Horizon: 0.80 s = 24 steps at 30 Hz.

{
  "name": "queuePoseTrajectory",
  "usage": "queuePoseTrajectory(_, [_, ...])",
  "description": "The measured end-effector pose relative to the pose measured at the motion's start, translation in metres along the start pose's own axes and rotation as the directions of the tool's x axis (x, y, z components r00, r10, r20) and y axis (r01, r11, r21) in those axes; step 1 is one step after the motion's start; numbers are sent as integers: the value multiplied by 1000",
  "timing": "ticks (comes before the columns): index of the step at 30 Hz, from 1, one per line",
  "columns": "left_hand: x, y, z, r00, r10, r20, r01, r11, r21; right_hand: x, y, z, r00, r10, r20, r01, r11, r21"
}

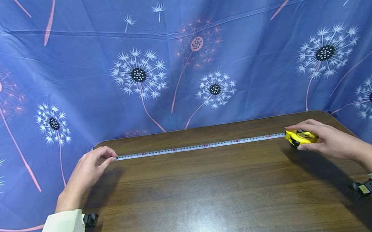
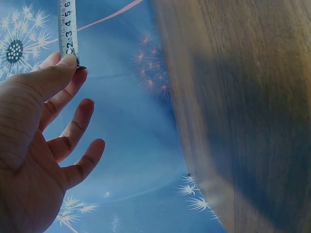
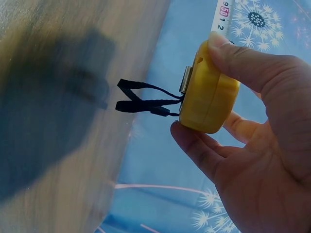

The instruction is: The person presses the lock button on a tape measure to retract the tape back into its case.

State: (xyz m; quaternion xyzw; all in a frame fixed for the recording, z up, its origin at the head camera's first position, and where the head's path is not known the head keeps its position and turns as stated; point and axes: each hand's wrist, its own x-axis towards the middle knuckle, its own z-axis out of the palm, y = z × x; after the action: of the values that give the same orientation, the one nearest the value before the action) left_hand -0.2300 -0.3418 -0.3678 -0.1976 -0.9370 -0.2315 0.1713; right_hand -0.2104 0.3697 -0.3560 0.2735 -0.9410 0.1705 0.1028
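Yellow in the head view, the tape case (image 1: 301, 138) sits in my right grip (image 1: 333, 142) over the bench (image 1: 194, 191), its blade (image 1: 189, 148) drawn out straight to my left grip (image 1: 88, 169). In the left wrist view, that grip pinches the blade beside its end hook (image 2: 81, 68). In the right wrist view, I clasp the case, its strap (image 3: 150, 104) loose; I judge the drawing-out done, rewinding not yet.

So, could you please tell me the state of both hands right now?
Left hand: holding the end of the tape in a pinch.
Right hand: holding the yellow case.
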Motion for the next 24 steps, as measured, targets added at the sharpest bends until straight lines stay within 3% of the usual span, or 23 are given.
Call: queuePoseTrajectory(24, [2,1,2,1000,22,10,-22,1000,2,5,-7,3,999,-31,-20,31,999,-6])
